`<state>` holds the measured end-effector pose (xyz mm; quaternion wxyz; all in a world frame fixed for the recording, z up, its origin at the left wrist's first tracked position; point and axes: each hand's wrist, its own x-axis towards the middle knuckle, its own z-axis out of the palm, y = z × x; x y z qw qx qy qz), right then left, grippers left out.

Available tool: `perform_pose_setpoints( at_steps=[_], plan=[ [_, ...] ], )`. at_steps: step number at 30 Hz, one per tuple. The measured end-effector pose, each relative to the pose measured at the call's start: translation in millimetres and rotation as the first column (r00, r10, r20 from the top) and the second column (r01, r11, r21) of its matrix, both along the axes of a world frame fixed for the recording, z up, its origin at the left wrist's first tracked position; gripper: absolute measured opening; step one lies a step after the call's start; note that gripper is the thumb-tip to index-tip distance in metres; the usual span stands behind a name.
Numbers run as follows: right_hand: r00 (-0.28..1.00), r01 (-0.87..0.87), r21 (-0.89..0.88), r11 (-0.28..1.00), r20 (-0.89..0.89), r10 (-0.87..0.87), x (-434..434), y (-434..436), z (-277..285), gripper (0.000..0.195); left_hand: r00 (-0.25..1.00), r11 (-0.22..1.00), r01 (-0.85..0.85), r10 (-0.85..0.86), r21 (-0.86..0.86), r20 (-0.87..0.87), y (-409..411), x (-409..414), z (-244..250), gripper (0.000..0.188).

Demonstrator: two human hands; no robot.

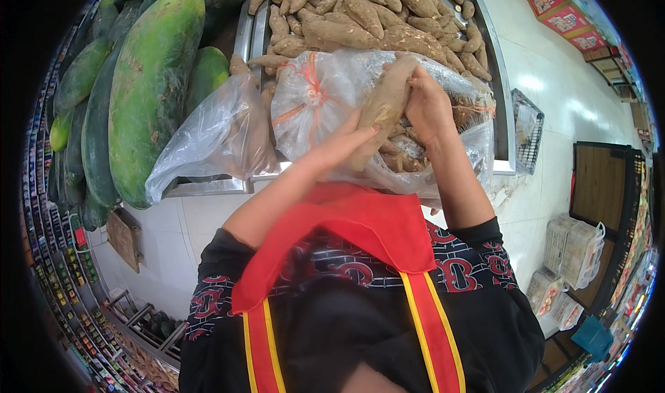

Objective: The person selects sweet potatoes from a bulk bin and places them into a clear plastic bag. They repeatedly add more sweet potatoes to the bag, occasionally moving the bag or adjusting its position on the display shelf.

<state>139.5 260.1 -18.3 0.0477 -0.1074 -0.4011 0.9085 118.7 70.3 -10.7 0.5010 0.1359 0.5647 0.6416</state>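
A long brown tuber [385, 99], likely a sweet potato, is held up slantwise between both hands. My left hand [350, 136] grips its lower part, the thumb lying across the skin. On its right side, my right hand [428, 102] curls around the upper part. Beneath them lies a clear plastic sack [306, 110], tied with orange string at its left end. Through an opening in its film, more tubers [408, 159] show. A heap of loose tubers [358, 16] covers the metal display bin [501, 71] behind the sack.
Big green winter melons [156, 92] are piled at the left. Beside the sack stands a clear plastic bag [228, 128] with tubers inside. A dark basket [527, 133] is on the floor at the right, with wrapped crates [574, 250] farther down. Red cartons [563, 11] are at upper right.
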Motion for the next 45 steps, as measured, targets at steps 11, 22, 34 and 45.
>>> perform_pose_setpoints(
  at_steps=[11,22,34,45],
  plan=[
    [0.998,-0.061,0.031,0.998,0.001,0.061,7,-17,15,0.072,0.959,0.989,-0.107,0.075,0.101,0.274,-14,-3,-37,0.054],
    [0.987,-0.062,-0.119,0.991,0.139,0.079,7,-25,-9,0.057,0.945,0.992,-0.126,0.114,0.018,0.307,-17,-7,-31,0.054],
    [0.990,-0.130,-0.102,0.986,0.036,0.134,4,-36,-9,0.074,0.933,0.991,-0.128,0.109,0.035,0.342,-25,-14,-27,0.061],
    [0.989,-0.120,0.161,0.980,-0.069,0.133,5,-48,-5,0.066,0.974,0.982,-0.184,0.188,-0.043,0.125,-27,-10,-27,0.058]
  ],
)
